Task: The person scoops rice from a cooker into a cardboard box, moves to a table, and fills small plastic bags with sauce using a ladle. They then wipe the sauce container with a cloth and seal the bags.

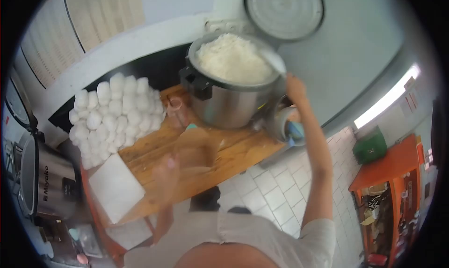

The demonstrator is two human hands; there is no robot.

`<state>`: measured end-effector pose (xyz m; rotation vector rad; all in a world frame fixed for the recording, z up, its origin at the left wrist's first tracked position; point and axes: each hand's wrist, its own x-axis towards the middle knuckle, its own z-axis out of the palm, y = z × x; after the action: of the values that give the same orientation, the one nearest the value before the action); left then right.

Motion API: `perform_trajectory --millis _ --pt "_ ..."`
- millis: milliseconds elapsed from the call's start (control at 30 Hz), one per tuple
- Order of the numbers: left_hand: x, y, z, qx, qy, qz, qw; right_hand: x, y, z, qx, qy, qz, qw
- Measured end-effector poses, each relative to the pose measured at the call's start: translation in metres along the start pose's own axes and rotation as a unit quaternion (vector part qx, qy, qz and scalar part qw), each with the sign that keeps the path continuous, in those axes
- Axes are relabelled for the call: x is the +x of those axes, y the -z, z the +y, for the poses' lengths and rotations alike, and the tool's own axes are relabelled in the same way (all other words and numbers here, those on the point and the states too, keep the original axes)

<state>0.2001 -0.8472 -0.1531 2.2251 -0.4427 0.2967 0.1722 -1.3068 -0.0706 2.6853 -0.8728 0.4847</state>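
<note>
My right hand [295, 89] is closed around a white rice paddle [273, 61], whose blade lies at the right rim of a large rice cooker [224, 104]. White cooked rice [234, 57] is heaped above the cooker's rim. Lower left, my left hand [167, 173] is smeared by motion, at the left edge of a sheet of brown paper [194, 148]. The paper is blurred along with the hand and appears gripped by it, over the wooden table [248, 151]. Behind the paper stands a clear, pinkish cup [177, 112].
Many white rounded packets [114, 116] are piled at the table's left. White sheets [116, 188] lie in front of them. A metal container [285, 123] with a blue item stands right of the cooker. Another cooker [51, 179] is far left; an orange shelf [388, 183] stands right.
</note>
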Motion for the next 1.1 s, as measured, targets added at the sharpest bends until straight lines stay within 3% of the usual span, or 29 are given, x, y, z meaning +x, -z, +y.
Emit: perform_trajectory --millis 33,100,133,167,200,233,300,333,400,433,467,500,567,633,700,767,800,867,900,967,1000,1067,1100 --pt "0.001 -0.008 -0.008 0.013 0.019 -0.011 1.000 0.005 -0.003 0.006 -0.003 0.005 -0.029 1.000" --pt "-0.008 -0.040 -0.027 0.014 -0.048 0.011 0.999 0.002 0.003 0.013 -0.030 0.047 0.040 0.998" --pt "-0.018 -0.046 -0.028 0.025 -0.017 0.004 1.000 0.003 0.004 0.018 -0.029 0.092 0.081 0.992" --pt "-0.027 -0.048 -0.030 0.028 -0.055 -0.028 0.998 0.001 0.002 0.018 -0.021 0.134 0.118 0.984" --pt "-0.032 -0.049 -0.035 0.029 -0.099 -0.057 0.993 -0.009 0.026 -0.007 -0.046 0.126 0.183 0.974" --pt "-0.037 -0.052 -0.047 0.037 -0.081 -0.055 0.995 -0.019 0.053 -0.038 -0.070 0.116 0.258 0.957" --pt "-0.055 -0.056 -0.081 0.159 -0.107 0.119 0.974 -0.052 0.071 -0.092 0.160 0.072 0.171 0.970" --pt "-0.066 -0.048 -0.103 0.130 -0.025 0.137 0.982 -0.077 0.039 -0.108 0.333 0.091 0.117 0.931" --pt "-0.066 -0.019 -0.115 0.098 0.102 0.172 0.975 -0.123 0.008 -0.172 0.395 0.090 -0.164 0.900" --pt "-0.057 -0.002 -0.107 0.092 0.150 0.189 0.966 -0.139 -0.024 -0.198 0.385 0.181 -0.260 0.867" --pt "-0.057 0.002 -0.114 0.093 0.149 0.196 0.965 -0.164 -0.070 -0.228 0.378 0.204 -0.358 0.829" --pt "-0.060 0.005 -0.122 0.101 0.199 0.232 0.947 -0.191 -0.110 -0.253 0.432 0.227 -0.334 0.806" --pt "-0.068 -0.007 -0.130 0.105 0.242 0.279 0.923 -0.204 -0.117 -0.289 0.353 0.122 -0.388 0.843" --pt "-0.081 -0.021 -0.139 0.329 0.177 0.192 0.907 -0.215 -0.137 -0.302 0.364 0.126 -0.329 0.862" --pt "-0.078 -0.032 -0.110 0.068 0.260 0.215 0.939 -0.216 -0.143 -0.303 0.375 0.117 -0.271 0.879" --pt "-0.089 -0.043 -0.103 0.197 0.197 0.132 0.951 -0.213 -0.144 -0.287 0.435 0.149 -0.290 0.839" --pt "-0.089 -0.042 -0.099 0.196 0.187 0.133 0.953 -0.200 -0.120 -0.273 0.444 0.167 -0.291 0.831" --pt "-0.088 -0.036 -0.088 -0.079 0.153 0.125 0.977 -0.168 -0.049 -0.233 0.396 0.238 -0.276 0.843" --pt "-0.086 -0.037 -0.087 -0.080 0.152 0.121 0.978 -0.151 -0.021 -0.212 0.338 0.288 -0.261 0.857" --pt "-0.075 -0.037 -0.082 -0.116 0.117 0.097 0.982 -0.109 0.033 -0.172 0.192 0.311 -0.043 0.930" --pt "-0.068 -0.036 -0.078 -0.128 0.103 0.087 0.983 -0.081 0.051 -0.155 0.178 0.246 0.007 0.953" --pt "-0.054 -0.033 -0.055 -0.257 0.203 0.012 0.945 -0.025 0.086 -0.127 0.061 0.119 0.076 0.988" --pt "-0.054 -0.037 -0.062 -0.263 0.198 0.009 0.944 0.011 0.090 -0.109 -0.007 0.159 0.211 0.964"
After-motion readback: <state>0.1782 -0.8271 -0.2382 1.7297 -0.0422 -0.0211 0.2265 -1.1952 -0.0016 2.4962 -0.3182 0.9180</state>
